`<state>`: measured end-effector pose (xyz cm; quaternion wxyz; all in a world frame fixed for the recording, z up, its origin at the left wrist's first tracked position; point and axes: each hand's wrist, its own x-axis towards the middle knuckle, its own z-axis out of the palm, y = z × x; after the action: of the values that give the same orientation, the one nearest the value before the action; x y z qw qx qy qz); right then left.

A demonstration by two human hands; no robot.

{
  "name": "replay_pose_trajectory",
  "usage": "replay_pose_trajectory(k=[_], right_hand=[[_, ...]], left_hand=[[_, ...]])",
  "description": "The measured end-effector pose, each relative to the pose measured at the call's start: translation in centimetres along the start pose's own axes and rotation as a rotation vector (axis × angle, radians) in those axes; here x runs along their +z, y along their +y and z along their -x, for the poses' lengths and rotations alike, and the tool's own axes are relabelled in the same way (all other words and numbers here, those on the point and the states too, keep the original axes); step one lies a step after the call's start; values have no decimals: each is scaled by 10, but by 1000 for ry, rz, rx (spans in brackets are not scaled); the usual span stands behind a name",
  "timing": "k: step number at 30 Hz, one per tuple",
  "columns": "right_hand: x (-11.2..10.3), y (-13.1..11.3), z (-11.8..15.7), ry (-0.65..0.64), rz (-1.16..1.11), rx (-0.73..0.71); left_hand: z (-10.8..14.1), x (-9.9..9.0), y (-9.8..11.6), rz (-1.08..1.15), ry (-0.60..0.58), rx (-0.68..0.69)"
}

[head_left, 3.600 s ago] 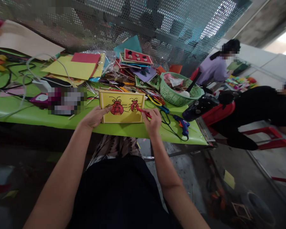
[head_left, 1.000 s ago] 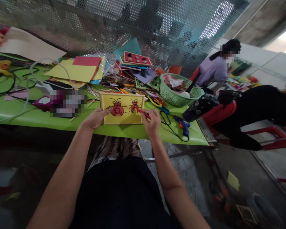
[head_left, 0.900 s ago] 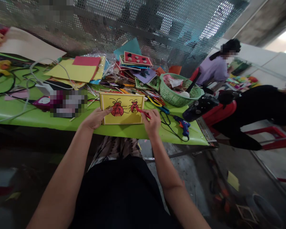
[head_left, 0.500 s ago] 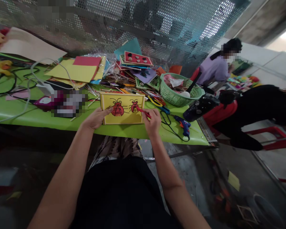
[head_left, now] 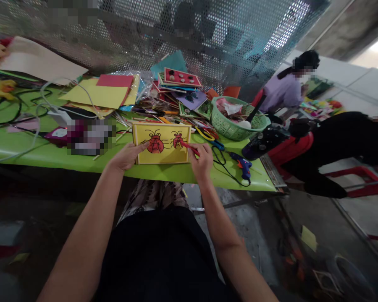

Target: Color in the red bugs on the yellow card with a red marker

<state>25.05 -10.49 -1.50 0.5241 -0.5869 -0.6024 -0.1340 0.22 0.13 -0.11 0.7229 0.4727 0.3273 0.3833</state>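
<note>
A yellow framed card point(head_left: 164, 158) with two red ladybugs outlined in black is tilted up at the table's front edge. My left hand point(head_left: 127, 156) grips its left side, thumb lying over the front near the larger ladybug point(head_left: 156, 144). In my right hand point(head_left: 203, 160) is a red marker point(head_left: 192, 148), pinched between the fingers. Its tip meets the smaller ladybug point(head_left: 177, 141) on the right. Behind the card lie yellow-handled scissors point(head_left: 205, 133).
A green basket point(head_left: 229, 132) stands behind my right hand, with a blue glue gun point(head_left: 245, 165) and its cord nearer the edge. Coloured paper point(head_left: 97, 94) and stacked cards point(head_left: 182, 78) lie at the back. Two people sit at the right, one in a purple top point(head_left: 282, 92).
Hardly anything differs. Both hands, the card and the marker stay in nearly the same place, the tip still at the smaller ladybug.
</note>
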Motion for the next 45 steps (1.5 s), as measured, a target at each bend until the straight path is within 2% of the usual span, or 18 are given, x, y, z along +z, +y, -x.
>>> replay_pose_trajectory(k=[9, 15, 24, 45], right_hand=[[1, 1, 0, 24, 8, -12], [0, 0, 0, -5, 0, -38], [-1, 1, 0, 14, -21, 5], [-2, 0, 0, 9, -3, -2]], left_hand=[[0, 2, 0, -7, -10, 20], [-1, 1, 0, 8, -1, 18], [-1, 1, 1, -9, 20, 5], [-3, -2, -2, 7, -49, 19]])
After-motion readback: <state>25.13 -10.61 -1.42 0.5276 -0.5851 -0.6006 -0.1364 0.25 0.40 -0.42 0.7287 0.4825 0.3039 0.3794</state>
